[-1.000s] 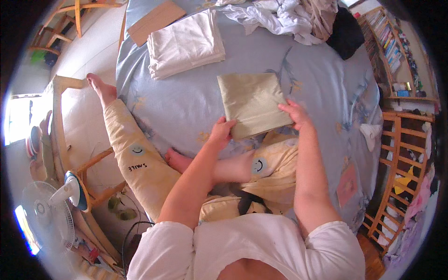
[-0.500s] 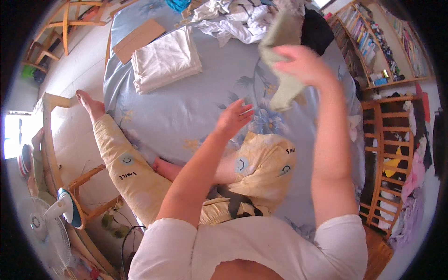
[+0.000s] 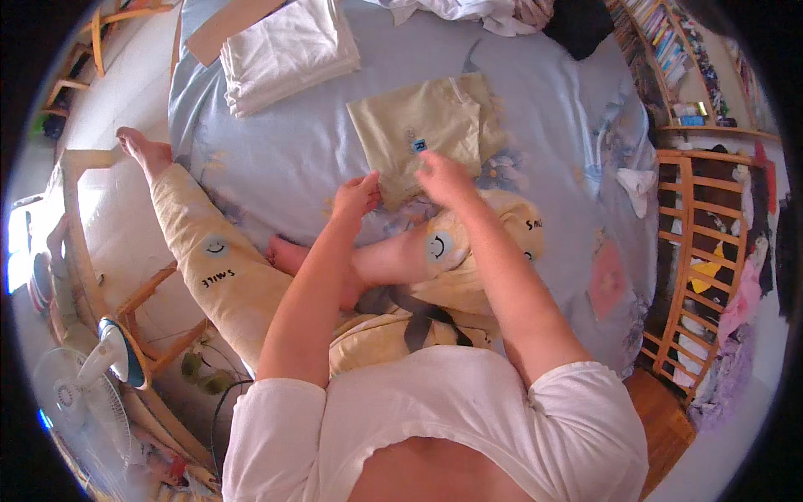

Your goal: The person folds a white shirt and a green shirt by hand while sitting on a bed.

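A pale khaki-green garment [image 3: 456, 113] with a small dark and blue print lies spread on the bed in front of my crossed leg. Its exact kind is hard to tell. At the garment's near left corner, my left hand [image 3: 358, 196] is closed, pinching the cloth edge. My right hand [image 3: 447, 179] rests over the near part of the garment, fingers bent together on the fabric just below the print. The cloth between the two hands is slightly bunched.
A folded white cloth stack [image 3: 293, 58] and a piece of brown cardboard [image 3: 219, 32] lie at the far left of the bed [image 3: 552, 109]. Several white clothes [image 3: 477, 8] and a black one [image 3: 580, 25] are heaped at the far edge. A fan [image 3: 84, 393] stands at left.
The garment, earlier swinging from my right hand near the clothes heap, now lies flat in front of me. Both hands have come together at its near edge. The view has tilted closer.
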The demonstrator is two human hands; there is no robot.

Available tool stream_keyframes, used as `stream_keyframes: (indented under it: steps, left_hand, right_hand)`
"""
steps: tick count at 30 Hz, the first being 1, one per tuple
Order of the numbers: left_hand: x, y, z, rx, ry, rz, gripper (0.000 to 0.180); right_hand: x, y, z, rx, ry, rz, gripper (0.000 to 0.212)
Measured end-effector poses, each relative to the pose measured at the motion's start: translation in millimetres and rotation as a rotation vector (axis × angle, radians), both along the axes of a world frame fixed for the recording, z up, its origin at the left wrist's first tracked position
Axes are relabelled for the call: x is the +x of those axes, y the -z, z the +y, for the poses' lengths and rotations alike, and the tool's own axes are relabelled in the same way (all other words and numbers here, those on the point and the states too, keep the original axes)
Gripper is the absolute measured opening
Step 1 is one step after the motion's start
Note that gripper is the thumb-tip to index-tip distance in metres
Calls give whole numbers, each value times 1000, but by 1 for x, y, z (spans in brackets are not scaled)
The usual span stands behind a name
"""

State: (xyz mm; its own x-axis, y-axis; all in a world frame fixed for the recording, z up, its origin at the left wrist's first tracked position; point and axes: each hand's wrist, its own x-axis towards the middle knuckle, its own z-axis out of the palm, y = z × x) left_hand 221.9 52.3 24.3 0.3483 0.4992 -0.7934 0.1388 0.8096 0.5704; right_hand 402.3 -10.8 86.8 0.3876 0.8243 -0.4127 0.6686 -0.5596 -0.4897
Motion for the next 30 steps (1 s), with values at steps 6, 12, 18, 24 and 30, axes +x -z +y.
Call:
stream_keyframes:
  steps: [6, 12, 18, 24, 30]
  left_hand:
    - [32, 19, 11, 241, -15, 136, 28]
    - [-55, 7, 8, 405, -373, 89, 20]
    - [-93, -16, 0, 159, -352, 126, 26]
    - [-100, -18, -2, 92, -249, -36, 54]
    - [-108, -21, -7, 166, -112, -74, 70]
  right_hand:
    - [138, 46, -17, 83, 516, -36, 34]
    - [128, 85, -7, 113, 527, 137, 41]
    - [81, 59, 20, -49, 226, 451, 41]
    - [60, 47, 19, 4, 65, 650, 36]
    - [57, 45, 31, 121, -77, 662, 40]
